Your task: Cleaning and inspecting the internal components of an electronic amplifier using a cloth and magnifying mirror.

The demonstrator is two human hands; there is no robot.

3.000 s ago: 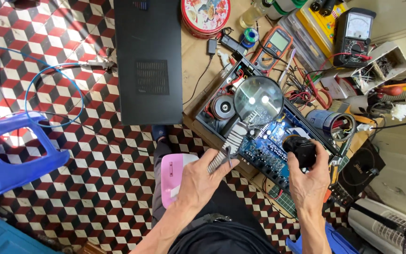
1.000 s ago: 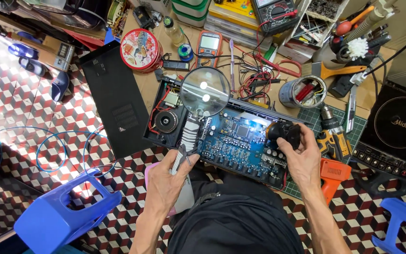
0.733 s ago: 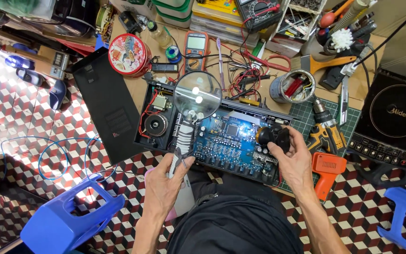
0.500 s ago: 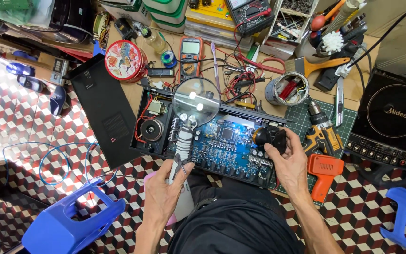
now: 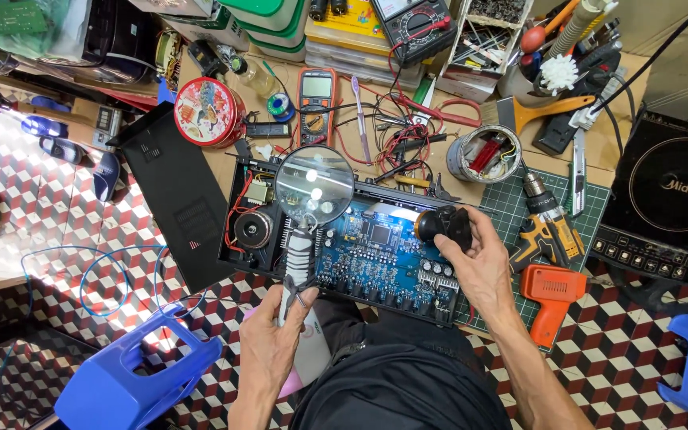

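Head view, left hand: our left hand [image 5: 274,338] is closed around the handle of the magnifying glass [image 5: 313,188], fingers wrapped tight on it.
Head view, lens: the round lens hangs above the left part of the open device [image 5: 344,243], near the round coil [image 5: 252,228] and the edge of the blue circuit board [image 5: 380,251].
Head view, right hand: our right hand [image 5: 483,267] is clamped on a small black flashlight [image 5: 443,225], which throws a bright patch on the upper part of the board.
Head view, device place: the open device lies at the near edge of the wooden workbench [image 5: 228,171], just above our lap, with its black cover [image 5: 173,199] leaning at the left.
Head view, around: an orange and black drill [image 5: 547,231] and an orange tool [image 5: 551,295] lie on the green mat [image 5: 519,211] to the right; a metal can [image 5: 483,155] with small parts and a red round tin [image 5: 207,111] stand behind.
How to do it well: in our judgement, we should keep the lens flat over the board and rest the left wrist on the case, so the picture does not shake.
Light advice: we think the beam should come from the side under the lens, not into the glass, because the lens already shows two bright reflections.
Care: the handle passes close over the heat sink [image 5: 298,253]; we should not let it touch the parts.
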